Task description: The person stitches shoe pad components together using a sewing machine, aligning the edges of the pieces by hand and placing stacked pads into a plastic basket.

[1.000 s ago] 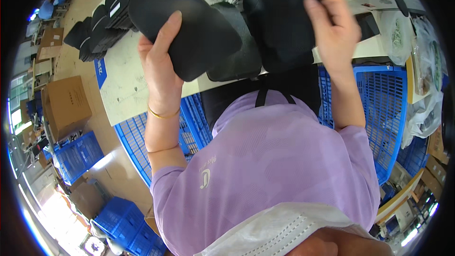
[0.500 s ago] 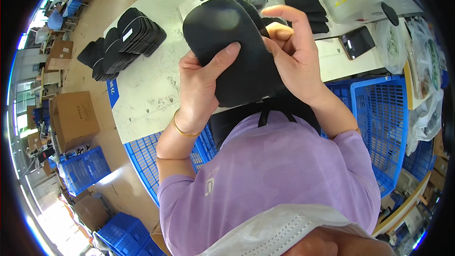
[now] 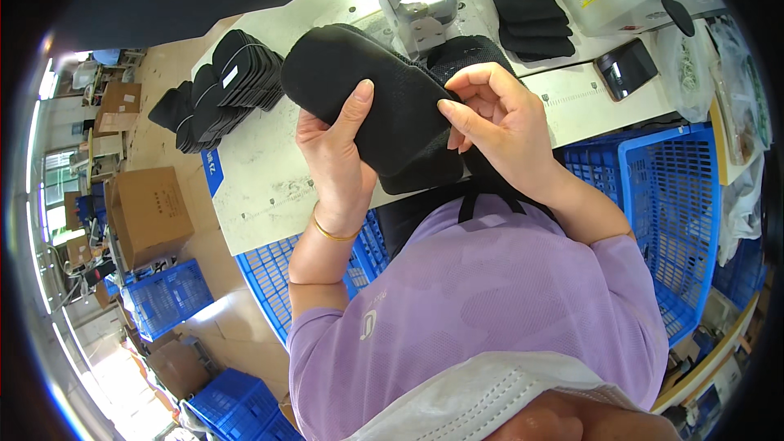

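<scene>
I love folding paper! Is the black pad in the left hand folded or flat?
Flat: no fold crosses the visible face of the black pad in the left hand.

Head-worn fisheye view, looking steeply down, close over purple shirt (image 3: 490, 294), hands (image 3: 510, 131) and worktable (image 3: 261, 188) farther out.

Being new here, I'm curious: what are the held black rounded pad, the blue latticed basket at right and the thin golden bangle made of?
Black rounded pad: probably fabric, perhaps over foam; dull, smooth face. Blue latticed basket: likely moulded plastic; uniform colour, regular openings. Thin golden bangle: apparently polished metal; it shines.
</scene>
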### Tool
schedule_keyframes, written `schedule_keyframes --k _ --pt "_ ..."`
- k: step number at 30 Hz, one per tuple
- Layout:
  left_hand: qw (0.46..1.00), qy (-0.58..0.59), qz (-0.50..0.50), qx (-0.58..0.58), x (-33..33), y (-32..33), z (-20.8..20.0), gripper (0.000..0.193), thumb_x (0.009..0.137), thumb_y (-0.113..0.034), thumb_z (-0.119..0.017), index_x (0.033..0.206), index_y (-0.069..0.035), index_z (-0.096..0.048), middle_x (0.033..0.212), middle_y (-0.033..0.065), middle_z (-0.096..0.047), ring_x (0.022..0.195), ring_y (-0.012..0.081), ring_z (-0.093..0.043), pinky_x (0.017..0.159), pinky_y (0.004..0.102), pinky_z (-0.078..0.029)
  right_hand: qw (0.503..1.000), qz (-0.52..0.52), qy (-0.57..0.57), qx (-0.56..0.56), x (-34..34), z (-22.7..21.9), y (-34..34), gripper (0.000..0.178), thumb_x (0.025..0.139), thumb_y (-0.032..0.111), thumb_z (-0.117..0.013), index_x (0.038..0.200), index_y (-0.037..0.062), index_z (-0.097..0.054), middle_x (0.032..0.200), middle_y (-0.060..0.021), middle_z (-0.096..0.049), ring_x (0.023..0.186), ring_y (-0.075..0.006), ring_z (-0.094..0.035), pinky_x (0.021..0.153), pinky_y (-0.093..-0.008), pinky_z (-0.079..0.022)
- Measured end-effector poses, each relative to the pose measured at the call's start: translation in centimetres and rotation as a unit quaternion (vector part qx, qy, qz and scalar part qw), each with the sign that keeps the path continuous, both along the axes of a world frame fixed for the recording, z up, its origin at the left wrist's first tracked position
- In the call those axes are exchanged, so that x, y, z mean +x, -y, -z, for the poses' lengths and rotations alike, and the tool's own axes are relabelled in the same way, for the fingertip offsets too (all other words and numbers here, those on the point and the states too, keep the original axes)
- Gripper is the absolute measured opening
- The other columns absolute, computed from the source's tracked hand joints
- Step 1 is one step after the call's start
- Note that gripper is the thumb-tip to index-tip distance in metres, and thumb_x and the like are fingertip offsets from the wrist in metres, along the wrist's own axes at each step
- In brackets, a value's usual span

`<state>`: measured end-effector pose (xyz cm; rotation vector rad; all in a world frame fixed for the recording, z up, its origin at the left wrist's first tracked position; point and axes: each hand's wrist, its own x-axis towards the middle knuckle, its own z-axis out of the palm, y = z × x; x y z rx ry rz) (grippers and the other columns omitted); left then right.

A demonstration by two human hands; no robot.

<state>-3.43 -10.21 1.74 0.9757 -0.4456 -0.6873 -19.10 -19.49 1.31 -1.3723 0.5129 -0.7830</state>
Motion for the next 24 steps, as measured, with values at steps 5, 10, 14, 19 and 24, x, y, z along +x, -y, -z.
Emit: schedule_keyframes --k 5,10,14,19,24 --pt "1.000 0.022 -0.009 -0.007 0.0 0.2 0.2 0.026 0.088 0.006 -0.066 0.112 -0.003 -0.062 0.108 0.0095 -0.067 0.098 0.0197 -0.067 0.088 0.0327 -0.056 1.000 0.005 0.016 0.024 0.0 -0.3 -0.1 0.019 0.090 0.005 -0.067 0.103 -0.0013 -0.054 0.084 -0.0081 -0.066 0.065 -0.0083 -0.065 0.057 -0.0202 -0.053" --pt "0.999 0.040 -0.028 0.009 0.1 0.7 -0.1 0.029 0.088 0.006 -0.065 0.115 -0.003 -0.060 0.111 0.0096 -0.066 0.098 0.0194 -0.066 0.088 0.0328 -0.056 1.000 0.002 0.017 -0.020 0.1 0.0 0.1 0.023 0.091 0.004 -0.066 0.111 -0.0020 -0.056 0.091 -0.0099 -0.068 0.070 -0.0100 -0.067 0.061 -0.0213 -0.055" --pt "0.999 0.032 -0.033 0.008 0.6 1.4 -0.8 0.028 0.085 0.006 -0.070 0.110 -0.001 -0.062 0.105 0.0068 -0.067 0.093 0.0134 -0.064 0.083 0.0271 -0.054 0.997 -0.034 -0.036 -0.056 -0.2 -0.6 0.7 0.025 0.094 0.007 -0.063 0.116 -0.0036 -0.059 0.092 -0.0106 -0.070 0.071 -0.0111 -0.068 0.060 -0.0227 -0.056" --pt "0.989 0.129 0.033 0.070 3.4 3.6 -2.1 0.028 0.083 0.006 -0.071 0.109 0.005 -0.062 0.101 0.0093 -0.068 0.089 0.0159 -0.066 0.080 0.0278 -0.054 0.991 -0.118 -0.062 0.029 0.3 -2.0 2.1 0.023 0.097 0.013 -0.058 0.108 -0.0065 -0.063 0.089 -0.0127 -0.072 0.066 -0.0128 -0.069 0.057 -0.0228 -0.055" --pt "0.984 0.102 0.112 0.098 7.1 6.6 -4.3 0.025 0.080 0.005 -0.073 0.103 0.006 -0.064 0.097 0.0112 -0.069 0.083 0.0172 -0.067 0.075 0.0284 -0.055 0.992 -0.099 0.021 0.073 2.6 -2.1 3.5 0.023 0.097 0.016 -0.055 0.097 -0.0054 -0.064 0.092 -0.0172 -0.073 0.065 -0.0162 -0.071 0.055 -0.0227 -0.055"
